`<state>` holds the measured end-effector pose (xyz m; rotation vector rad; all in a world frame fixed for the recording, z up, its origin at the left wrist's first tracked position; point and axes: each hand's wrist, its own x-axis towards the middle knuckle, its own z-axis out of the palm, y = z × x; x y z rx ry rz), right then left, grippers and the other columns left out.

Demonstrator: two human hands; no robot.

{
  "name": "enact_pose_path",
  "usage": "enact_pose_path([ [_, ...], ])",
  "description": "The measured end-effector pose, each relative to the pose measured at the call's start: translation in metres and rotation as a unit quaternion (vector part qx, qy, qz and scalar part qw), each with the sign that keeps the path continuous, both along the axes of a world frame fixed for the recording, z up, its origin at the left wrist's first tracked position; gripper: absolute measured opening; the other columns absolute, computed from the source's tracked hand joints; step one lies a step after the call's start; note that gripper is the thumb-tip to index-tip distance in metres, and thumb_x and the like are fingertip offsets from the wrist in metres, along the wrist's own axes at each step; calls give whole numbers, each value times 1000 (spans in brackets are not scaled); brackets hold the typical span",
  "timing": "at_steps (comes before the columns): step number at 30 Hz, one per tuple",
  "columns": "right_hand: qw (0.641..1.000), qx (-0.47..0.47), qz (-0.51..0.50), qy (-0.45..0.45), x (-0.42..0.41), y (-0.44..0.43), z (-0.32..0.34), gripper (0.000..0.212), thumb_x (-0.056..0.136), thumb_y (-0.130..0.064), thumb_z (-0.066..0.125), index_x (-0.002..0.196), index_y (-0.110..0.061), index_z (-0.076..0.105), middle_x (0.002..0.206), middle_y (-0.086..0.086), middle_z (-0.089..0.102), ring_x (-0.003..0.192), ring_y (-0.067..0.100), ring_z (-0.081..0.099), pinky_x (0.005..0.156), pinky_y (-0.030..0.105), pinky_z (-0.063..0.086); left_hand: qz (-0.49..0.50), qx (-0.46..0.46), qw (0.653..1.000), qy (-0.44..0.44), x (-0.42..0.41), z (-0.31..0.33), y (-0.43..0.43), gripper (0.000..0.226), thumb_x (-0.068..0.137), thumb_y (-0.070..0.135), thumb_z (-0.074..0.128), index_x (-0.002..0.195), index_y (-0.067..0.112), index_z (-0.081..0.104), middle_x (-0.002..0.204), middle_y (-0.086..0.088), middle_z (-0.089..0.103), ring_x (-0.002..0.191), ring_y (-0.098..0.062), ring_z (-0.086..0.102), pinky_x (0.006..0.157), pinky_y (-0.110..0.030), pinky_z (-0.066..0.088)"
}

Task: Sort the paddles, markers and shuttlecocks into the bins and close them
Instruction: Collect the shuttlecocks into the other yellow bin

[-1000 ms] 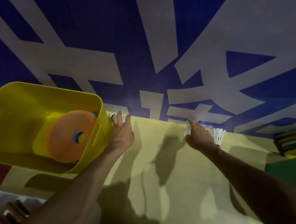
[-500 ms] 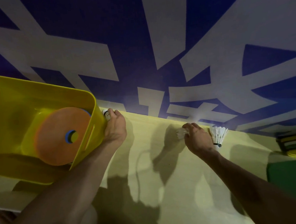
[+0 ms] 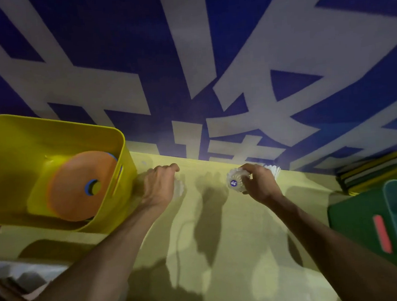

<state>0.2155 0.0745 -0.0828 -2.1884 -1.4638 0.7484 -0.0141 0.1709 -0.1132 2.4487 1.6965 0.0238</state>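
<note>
One shuttlecock (image 3: 235,181), white-feathered with a blue-labelled cork, held over the far edge of the yellow table (image 3: 222,242), right hand (image 3: 259,184) curled round it, now lifted cork-up; left hand (image 3: 159,188) grips a second shuttlecock (image 3: 179,189) beside the yellow bin (image 3: 50,127).

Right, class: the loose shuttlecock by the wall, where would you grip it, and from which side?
Probably its feather skirt, lightly, from above on the near side: the shuttlecock lies close to the wall, and the right hand hides its cork.
</note>
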Motion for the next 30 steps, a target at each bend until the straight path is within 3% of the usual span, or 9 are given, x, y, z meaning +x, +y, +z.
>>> enact_pose_path([
  [2,1000,-10,-15,1,2,-10,14,26,95,-17,48,110,-4,65,103,12,67,84,26,66,68,39,60,-9,35,998,-43,7,15,-15,34,94,12,54,124,26,60,110,-3,70,105,-22,55,85,-30,37],
  [5,999,-2,-40,8,8,-30,30,24,92,-15,56,113,-7,65,107,9,67,86,22,64,72,35,59,6,13,989,-147,15,36,-38,27,92,11,59,115,24,64,105,-2,71,99,-22,58,76,-30,44],
  [9,996,27,-60,54,15,-64,62,21,92,-11,58,110,-7,65,100,10,67,78,21,66,59,23,58,25,-68,959,-274,21,54,-70,21,90,6,58,101,22,66,85,4,67,81,-18,62,67,-30,52],
  [16,997,49,-24,58,41,-141,106,20,93,-15,58,110,-8,63,94,2,63,74,7,60,48,11,45,80,-191,872,-444,49,88,-152,21,77,4,71,89,21,69,75,-1,66,67,-15,60,56,-23,47],
  [19,991,78,-45,96,61,-178,115,19,92,-11,58,111,-7,61,89,2,62,72,10,62,50,14,51,110,-244,827,-494,73,104,-190,28,77,5,74,101,19,68,78,0,65,68,-13,62,59,-24,52],
  [23,982,110,-85,126,97,-230,116,15,95,-9,53,105,-9,64,99,13,66,80,25,68,63,33,60,126,-288,794,-521,107,119,-239,38,77,2,74,108,20,64,82,-1,65,73,-13,64,68,-26,55],
  [25,981,120,-89,122,117,-256,117,15,94,-8,54,103,-10,66,96,10,68,78,20,67,60,24,56,135,-304,778,-534,126,127,-261,37,77,-2,73,107,18,64,81,-1,64,73,-13,64,68,-24,55],
  [26,981,122,-91,116,128,-268,118,15,93,-9,55,103,-11,67,95,9,68,78,17,66,60,22,55,135,-308,773,-538,136,131,-272,37,77,-3,73,107,16,64,80,-1,63,72,-13,64,68,-23,56],
  [30,979,134,-114,105,170,-321,116,14,92,-14,59,101,-16,70,94,4,70,86,20,67,79,43,57,109,-318,778,-531,176,146,-317,34,78,-5,71,107,11,64,81,0,61,73,-12,63,65,-16,57],
])
